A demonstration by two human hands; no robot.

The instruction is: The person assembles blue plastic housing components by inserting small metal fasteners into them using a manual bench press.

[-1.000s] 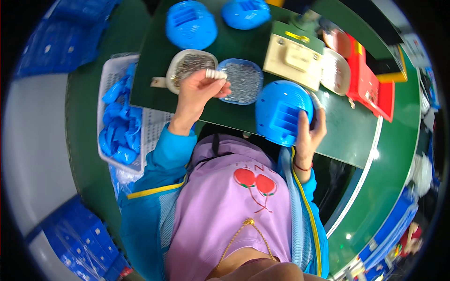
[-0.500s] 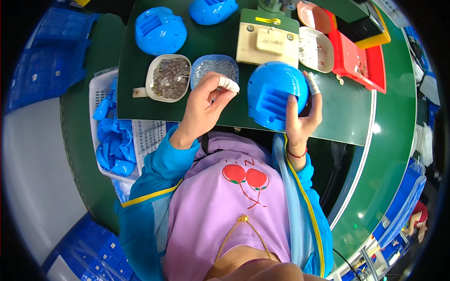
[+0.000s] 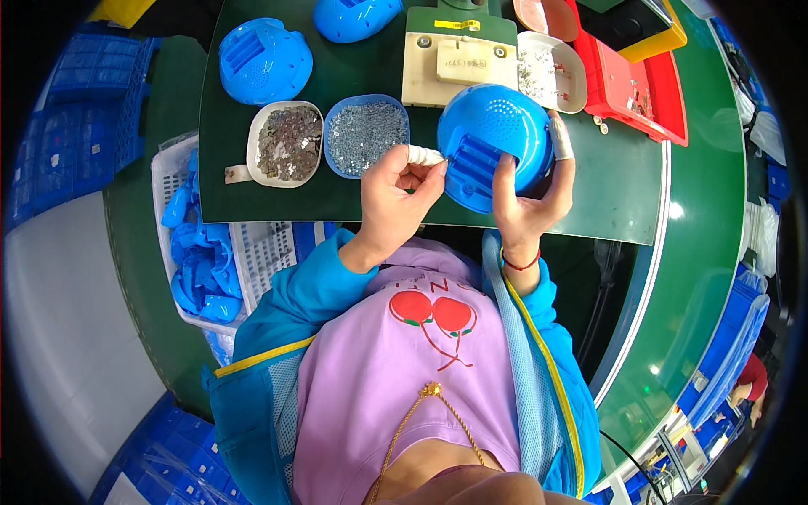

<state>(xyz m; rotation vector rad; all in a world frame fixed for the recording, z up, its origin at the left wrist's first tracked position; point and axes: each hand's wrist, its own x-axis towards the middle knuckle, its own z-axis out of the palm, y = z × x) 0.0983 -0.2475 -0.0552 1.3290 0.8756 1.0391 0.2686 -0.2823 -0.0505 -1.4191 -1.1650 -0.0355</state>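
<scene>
My right hand [image 3: 532,202] grips a round, glossy blue plastic housing [image 3: 497,126] by its right side, thumb in the recessed slots and taped finger around the edge. The housing has a patch of small holes and sits tilted over the table. My left hand [image 3: 400,198] pinches thumb and white-taped forefinger together at the housing's left edge. What lies in that pinch is too small to name. Just behind the left hand is a blue dish [image 3: 366,135] of small silvery parts. Beside it stands a white dish [image 3: 261,160] of flat metal pieces.
Two more blue housings [image 3: 266,63] lie at the back left. A cream-and-green fixture [image 3: 460,63] stands behind the held housing. To its right are a white dish of small parts [image 3: 576,80] and a red tray [image 3: 673,109]. A white crate [image 3: 166,227] of blue parts stands left of the table.
My left hand has moved right, from in front of the blue dish to the housing's left edge. The housing has tilted slightly in my right hand. The whole view has shifted a little.
</scene>
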